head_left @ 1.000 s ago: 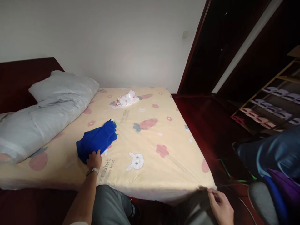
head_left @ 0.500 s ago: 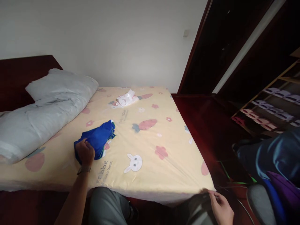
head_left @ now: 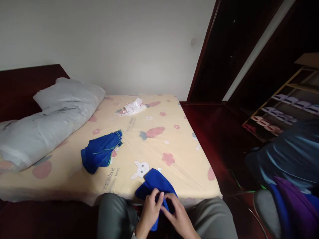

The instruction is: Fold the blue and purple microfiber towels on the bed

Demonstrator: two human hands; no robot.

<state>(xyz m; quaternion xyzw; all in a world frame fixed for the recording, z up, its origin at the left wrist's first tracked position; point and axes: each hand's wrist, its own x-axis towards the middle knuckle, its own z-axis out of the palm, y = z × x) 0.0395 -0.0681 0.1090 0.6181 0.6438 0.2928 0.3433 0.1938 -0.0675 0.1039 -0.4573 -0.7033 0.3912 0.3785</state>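
Note:
A piece of blue fabric, seemingly a garment (head_left: 159, 182), lies partly over the bed's front edge and hangs down between my knees. My left hand (head_left: 150, 208) pinches it between thumb and fingers. Beside it, my right hand (head_left: 178, 215) has its thumb and bent fingers closed on the same cloth, the fingertips of both hands nearly meeting. Farther left on the bed rests a second blue garment (head_left: 99, 153) with green trim, spread fairly flat, touched by neither hand. What kind of clothing each is, I cannot tell.
The bed (head_left: 152, 151) has a cream printed sheet. A grey quilt (head_left: 62, 113) is heaped at left and a crumpled white plastic bag (head_left: 134, 107) sits toward the wall. At right are a slipper rack (head_left: 286, 109) and dark blue and purple fabric (head_left: 289, 196).
My left hand has left the garment on the bed and come right, to my lap. My right hand has moved left from the bed corner. Both now hold another blue cloth.

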